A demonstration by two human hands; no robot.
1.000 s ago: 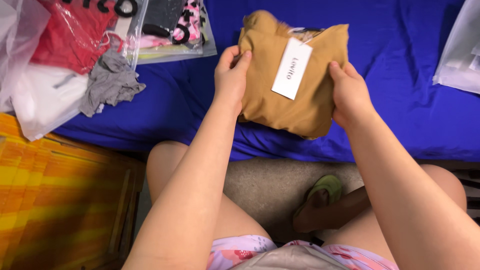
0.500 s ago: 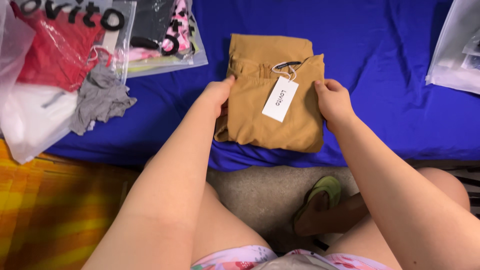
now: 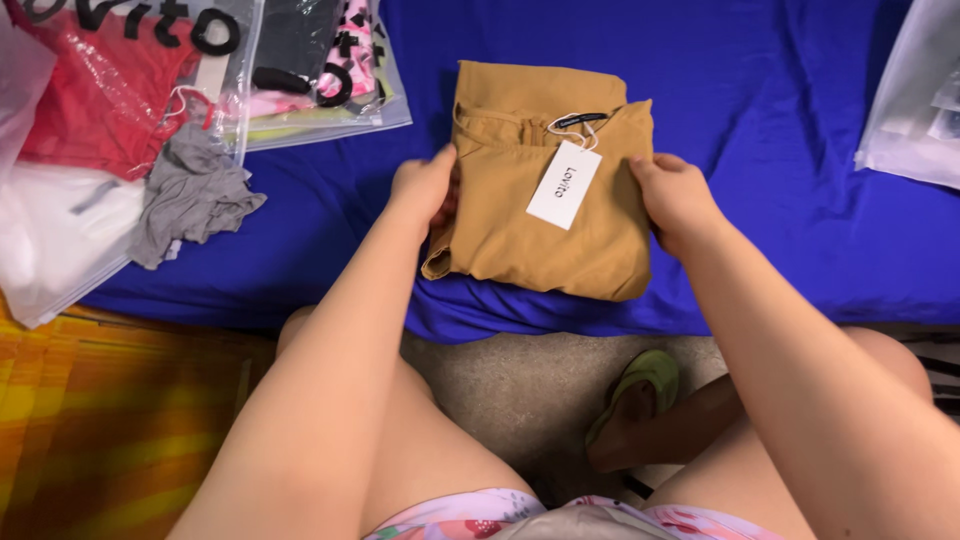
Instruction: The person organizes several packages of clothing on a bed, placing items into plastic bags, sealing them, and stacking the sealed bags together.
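A folded garment (image 3: 540, 200) lies on the bed (image 3: 780, 150) (near its front edge); bagged clothes (image 3: 110, 90) lie left, 1 bag (image 3: 915, 100) right.

- Single head-worn camera, looking steeply down from the seated person's own viewpoint.
- Faces the bed (image 3: 800, 250) across its near edge; close range, forearms and knees filling the lower frame.

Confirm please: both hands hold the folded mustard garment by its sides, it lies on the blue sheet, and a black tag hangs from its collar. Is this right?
Not quite. The tag is white, not black; only the small neck label above it is dark. The head view shows this. The rest stands: the left hand and right hand hold the folded mustard garment by its sides on the blue sheet.
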